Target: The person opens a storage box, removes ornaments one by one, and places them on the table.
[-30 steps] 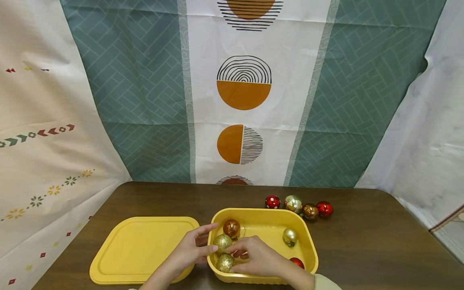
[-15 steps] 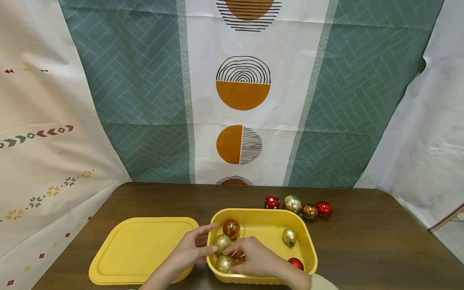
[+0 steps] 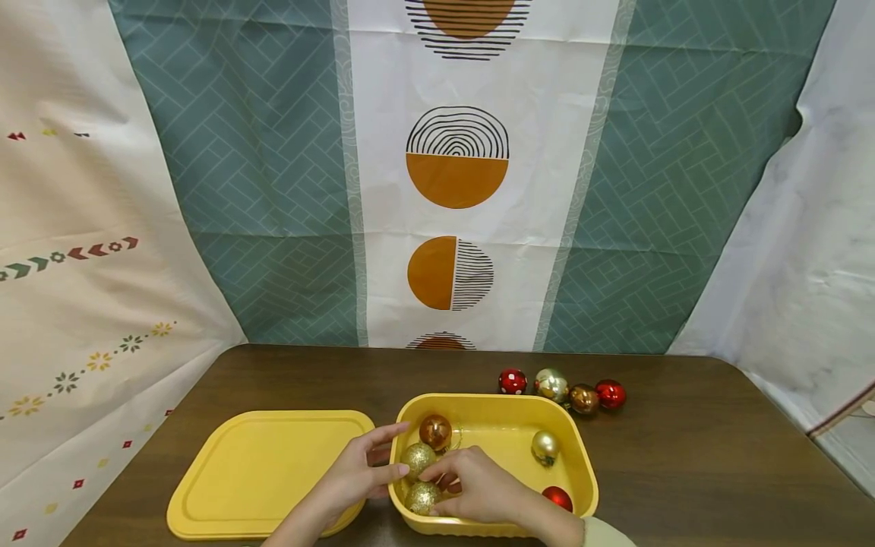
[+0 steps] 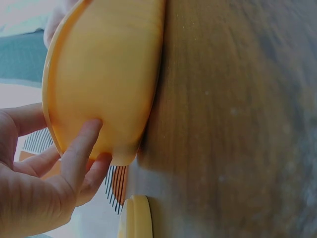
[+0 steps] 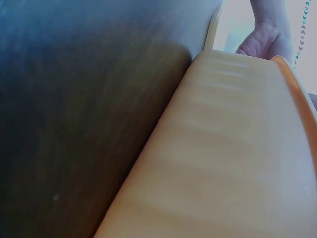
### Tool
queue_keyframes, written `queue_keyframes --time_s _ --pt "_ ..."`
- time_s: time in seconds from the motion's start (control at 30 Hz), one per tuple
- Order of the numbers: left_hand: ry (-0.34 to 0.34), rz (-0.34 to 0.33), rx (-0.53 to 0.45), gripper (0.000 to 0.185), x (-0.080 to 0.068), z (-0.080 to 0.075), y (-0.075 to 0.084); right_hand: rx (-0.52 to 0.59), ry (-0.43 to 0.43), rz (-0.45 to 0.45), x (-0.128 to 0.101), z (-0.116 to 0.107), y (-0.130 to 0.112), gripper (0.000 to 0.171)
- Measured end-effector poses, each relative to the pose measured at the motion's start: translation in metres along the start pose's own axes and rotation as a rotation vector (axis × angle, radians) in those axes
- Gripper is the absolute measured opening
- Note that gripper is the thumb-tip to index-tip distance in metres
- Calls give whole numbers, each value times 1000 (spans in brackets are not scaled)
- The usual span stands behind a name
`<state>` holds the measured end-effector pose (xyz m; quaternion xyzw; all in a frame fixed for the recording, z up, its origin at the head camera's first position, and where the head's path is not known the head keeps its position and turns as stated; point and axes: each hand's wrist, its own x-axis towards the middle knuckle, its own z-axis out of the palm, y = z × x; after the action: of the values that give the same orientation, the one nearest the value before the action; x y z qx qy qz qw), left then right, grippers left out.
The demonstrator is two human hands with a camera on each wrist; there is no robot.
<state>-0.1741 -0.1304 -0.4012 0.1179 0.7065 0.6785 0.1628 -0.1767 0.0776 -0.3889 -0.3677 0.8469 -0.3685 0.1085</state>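
While the left hand (image 3: 355, 475) steadies the yellow tub (image 3: 506, 414) by its outer wall, thumb touching a glittery gold bauble (image 3: 418, 458), the right hand (image 3: 478, 486) reaches inside. Its fingers curl over a red bauble (image 3: 453, 484); whether they grip it cannot be told. A yellow lid (image 3: 263, 471) lies on the surface left of both hands.

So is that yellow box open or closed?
Open: the yellow box shows ornaments inside, and its lid lies flat beside it.

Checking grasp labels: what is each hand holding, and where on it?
Left hand grips the yellow tub at its left wall, fingers outside. Right hand is inside among the baubles; whether it holds one cannot be told.
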Motion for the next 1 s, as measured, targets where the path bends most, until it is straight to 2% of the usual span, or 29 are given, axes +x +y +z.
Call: queue_keyframes --time_s 0.13,0.27,0.47,0.73,1.0 --pt "5 -6 13 62 0 1 0 -13 2 -3 -2 -3 -1 28" --pt "8 -6 18 63 0 1 0 19 3 17 -6 -8 -1 30" --pt "12 -8 10 63 0 1 0 40 40 41 -15 -21 3 34" --pt "17 -21 -4 62 0 1 0 29 100 39 -29 -49 6 35" --pt "16 -30 -3 63 0 1 1 14 195 52 -48 -83 11 37"
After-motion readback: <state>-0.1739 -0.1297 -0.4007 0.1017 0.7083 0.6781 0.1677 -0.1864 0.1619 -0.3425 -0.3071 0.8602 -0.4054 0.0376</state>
